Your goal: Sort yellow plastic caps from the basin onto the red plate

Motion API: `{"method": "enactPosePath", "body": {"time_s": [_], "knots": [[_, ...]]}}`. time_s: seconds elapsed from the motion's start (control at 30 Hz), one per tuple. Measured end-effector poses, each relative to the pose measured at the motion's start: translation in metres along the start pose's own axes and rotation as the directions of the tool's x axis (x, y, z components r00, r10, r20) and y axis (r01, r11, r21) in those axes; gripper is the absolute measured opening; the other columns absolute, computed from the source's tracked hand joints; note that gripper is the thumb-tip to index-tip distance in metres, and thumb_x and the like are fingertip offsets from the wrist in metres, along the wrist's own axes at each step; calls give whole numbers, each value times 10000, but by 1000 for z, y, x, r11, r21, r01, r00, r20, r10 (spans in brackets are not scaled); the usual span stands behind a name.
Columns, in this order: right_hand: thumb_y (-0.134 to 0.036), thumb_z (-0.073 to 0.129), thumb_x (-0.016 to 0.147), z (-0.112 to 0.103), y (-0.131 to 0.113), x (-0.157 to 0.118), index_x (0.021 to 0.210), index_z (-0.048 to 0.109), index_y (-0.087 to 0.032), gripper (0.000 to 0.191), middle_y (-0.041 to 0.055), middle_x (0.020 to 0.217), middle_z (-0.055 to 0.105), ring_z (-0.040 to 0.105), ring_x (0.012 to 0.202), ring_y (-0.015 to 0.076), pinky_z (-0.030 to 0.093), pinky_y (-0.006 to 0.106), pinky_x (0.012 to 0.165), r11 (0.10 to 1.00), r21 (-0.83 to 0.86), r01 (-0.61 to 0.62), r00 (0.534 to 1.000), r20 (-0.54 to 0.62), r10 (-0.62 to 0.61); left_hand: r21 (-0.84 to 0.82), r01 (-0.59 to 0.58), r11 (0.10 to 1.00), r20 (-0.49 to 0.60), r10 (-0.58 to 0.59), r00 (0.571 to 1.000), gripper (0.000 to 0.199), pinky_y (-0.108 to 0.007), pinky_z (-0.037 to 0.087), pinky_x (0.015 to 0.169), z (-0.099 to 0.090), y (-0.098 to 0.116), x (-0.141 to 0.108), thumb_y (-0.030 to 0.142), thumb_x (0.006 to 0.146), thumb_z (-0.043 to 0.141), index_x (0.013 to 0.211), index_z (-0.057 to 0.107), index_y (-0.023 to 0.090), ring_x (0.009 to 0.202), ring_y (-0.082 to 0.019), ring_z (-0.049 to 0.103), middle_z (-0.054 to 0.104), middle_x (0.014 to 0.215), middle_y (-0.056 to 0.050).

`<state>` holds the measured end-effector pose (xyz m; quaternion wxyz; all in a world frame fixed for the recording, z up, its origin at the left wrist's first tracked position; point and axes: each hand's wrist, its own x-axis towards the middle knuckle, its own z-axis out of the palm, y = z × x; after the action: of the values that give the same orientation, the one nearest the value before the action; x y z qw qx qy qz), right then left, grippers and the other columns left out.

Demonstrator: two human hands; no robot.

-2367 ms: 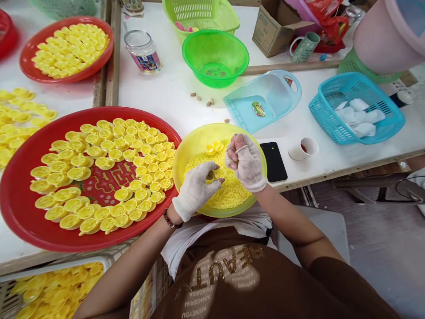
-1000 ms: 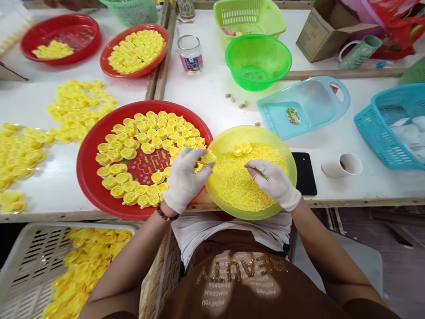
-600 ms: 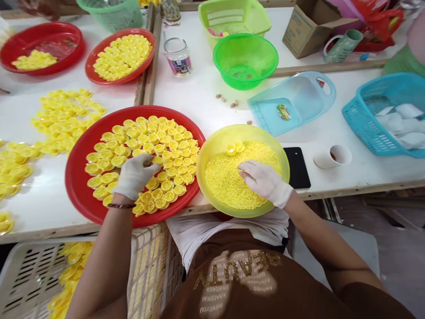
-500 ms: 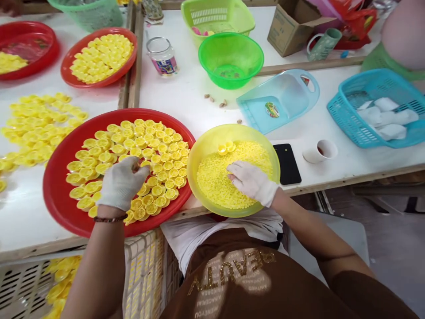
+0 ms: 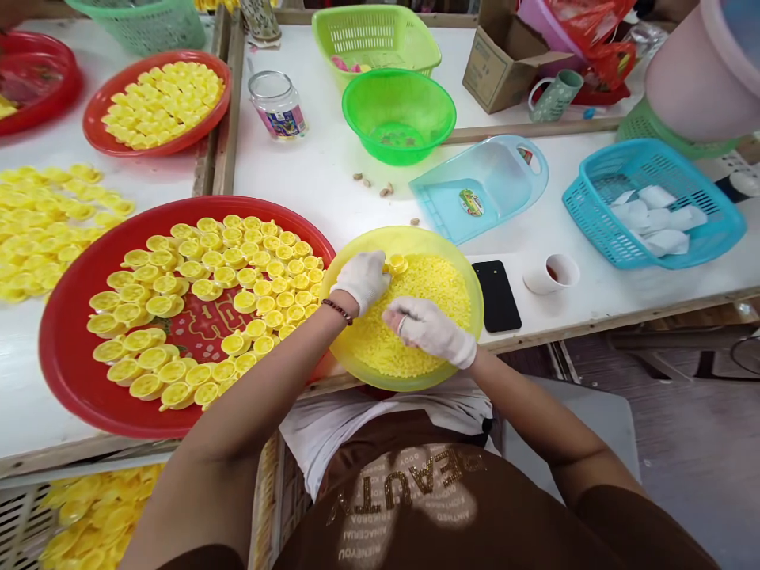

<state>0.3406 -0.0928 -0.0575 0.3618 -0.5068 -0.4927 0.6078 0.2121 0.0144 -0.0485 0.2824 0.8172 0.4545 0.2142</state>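
Note:
My left hand, in a white glove, is over the left side of a yellow bowl. Its fingertips are closed on a small yellow cup-shaped piece near the bowl's far side. Yellow granules fill much of the bowl. Just above them, my gloved right hand has its fingers curled together; whatever they may hold is hidden. Left of the bowl, a large red tray carries many yellow cup-shaped pieces, with a patch of its printed bottom showing in the middle.
A black phone and a paper cup of dark liquid stand right of the bowl. Behind are a blue scoop, a green bowl and a glass jar. A blue basket holds white pieces.
My left hand has moved right from the red tray to the cup-shaped piece in the yellow bowl. My right hand's fingers have curled up over the granules. The view has shifted slightly.

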Motion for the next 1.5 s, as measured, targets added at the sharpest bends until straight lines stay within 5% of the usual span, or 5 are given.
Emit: {"method": "enactPosePath", "body": {"time_s": [0.23, 0.57, 0.97, 1.27, 1.5], "knots": [[-566, 669, 866, -27, -12, 13, 834, 457, -229, 400, -97, 606, 385, 318, 437, 57, 233, 211, 437, 735, 676, 39, 972, -197, 130, 30, -33, 999, 117, 29, 993, 219, -314, 530, 703, -12, -3, -26, 198, 792, 704, 1002, 645, 173, 737, -185, 650, 709, 899, -60], [-629, 613, 926, 9, -41, 27, 745, 432, -244, 463, -58, 626, 385, 425, 491, 96, 369, 267, 487, 777, 477, 411, 862, -480, -162, -121, -82, 989, 121, 96, 988, 205, -261, 397, 571, 2, 10, -58, 305, 764, 698, 756, 521, 202, 569, -115, 479, 549, 638, 40], [-686, 609, 907, -10, -33, 13, 766, 441, -243, 495, -88, 572, 313, 294, 430, 67, 258, 228, 423, 845, 416, 336, 859, -503, -94, 10, -114, 993, 73, 113, 991, 201, -317, 504, 716, -10, 10, -70, 214, 791, 659, 983, 605, 191, 730, -171, 611, 668, 842, -22], [-607, 667, 893, -13, -14, 5, 827, 527, -219, 417, -89, 581, 379, 284, 441, 51, 216, 202, 411, 903, 404, 147, 943, -334, -4, 13, -173, 985, 37, 173, 984, 251, -304, 486, 694, -10, -3, -73, 398, 886, 707, 993, 664, 174, 704, -166, 594, 661, 809, -25], [-422, 558, 1003, -14, -25, -4, 904, 585, -216, 230, 15, 885, 590, 550, 754, 132, 505, 280, 660, 950, -161, 266, 959, -59, -278, 81, -249, 965, -30, 253, 967, 247, -283, 464, 653, -5, -7, -76, 422, 932, 683, 887, 628, 186, 711, -169, 614, 656, 761, -21]]}}
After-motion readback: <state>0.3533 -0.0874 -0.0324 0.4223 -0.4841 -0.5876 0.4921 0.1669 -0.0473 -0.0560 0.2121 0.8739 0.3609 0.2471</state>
